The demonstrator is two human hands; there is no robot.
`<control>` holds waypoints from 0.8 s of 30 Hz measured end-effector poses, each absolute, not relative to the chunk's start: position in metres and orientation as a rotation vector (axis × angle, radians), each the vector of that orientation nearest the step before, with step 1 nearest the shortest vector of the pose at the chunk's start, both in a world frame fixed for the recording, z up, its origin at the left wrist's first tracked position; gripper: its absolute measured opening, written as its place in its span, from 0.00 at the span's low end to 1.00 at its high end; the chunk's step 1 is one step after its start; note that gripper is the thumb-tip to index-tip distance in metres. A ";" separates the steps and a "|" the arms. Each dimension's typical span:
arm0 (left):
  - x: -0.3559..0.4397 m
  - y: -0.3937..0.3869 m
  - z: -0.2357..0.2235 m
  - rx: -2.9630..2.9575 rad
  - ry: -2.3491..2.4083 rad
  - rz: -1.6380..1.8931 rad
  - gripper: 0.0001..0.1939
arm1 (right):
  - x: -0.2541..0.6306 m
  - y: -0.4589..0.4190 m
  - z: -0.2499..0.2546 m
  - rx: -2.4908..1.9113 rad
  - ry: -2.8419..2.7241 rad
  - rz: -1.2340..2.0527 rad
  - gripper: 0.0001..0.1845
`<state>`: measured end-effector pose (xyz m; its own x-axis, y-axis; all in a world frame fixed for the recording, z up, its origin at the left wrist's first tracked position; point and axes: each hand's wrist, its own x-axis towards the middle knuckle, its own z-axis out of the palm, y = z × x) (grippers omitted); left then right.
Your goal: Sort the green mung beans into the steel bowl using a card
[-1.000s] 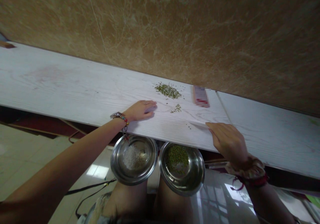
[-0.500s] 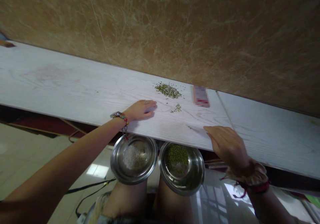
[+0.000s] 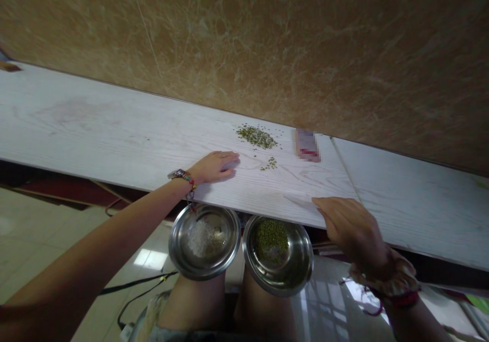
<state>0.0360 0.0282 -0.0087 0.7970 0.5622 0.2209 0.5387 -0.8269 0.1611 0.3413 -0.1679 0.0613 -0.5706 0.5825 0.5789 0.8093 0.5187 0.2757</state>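
My left hand (image 3: 217, 167) lies flat on the white wooden ledge (image 3: 153, 123), fingers stretched out and holding nothing. Just past its fingertips are a pile of green mung beans mixed with white grains (image 3: 256, 136) and a smaller scatter of mung beans (image 3: 269, 164). In my right hand (image 3: 346, 222) is a thin white card (image 3: 301, 201), pinched and held low against the ledge near its front edge. The card shows as a pale sliver. Below it, a steel bowl (image 3: 308, 260) holds mung beans; the steel bowl beside it (image 3: 173, 250) holds white grains that look like rice.
A blurred-out phone-like object (image 3: 307, 146) lies against the marbled wall (image 3: 244, 41). Both bowls rest at my thighs, below the ledge's front edge. Black cables (image 3: 141, 286) run over the tiled floor at left.
My right hand has drawn the card a little toward the ledge's front edge. A few loose beans beside the card no longer show there. My left hand has stayed put.
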 end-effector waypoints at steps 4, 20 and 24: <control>0.036 0.028 -0.008 2.886 0.884 0.390 0.22 | 0.346 -0.170 0.062 -1.181 -2.323 -0.786 0.18; 0.036 0.026 -0.007 2.928 0.876 0.361 0.21 | 0.303 -0.211 0.088 -1.072 -2.390 -0.475 0.15; 0.037 0.025 -0.006 2.944 0.857 0.390 0.20 | 0.316 -0.199 0.085 -1.113 -2.333 -0.577 0.17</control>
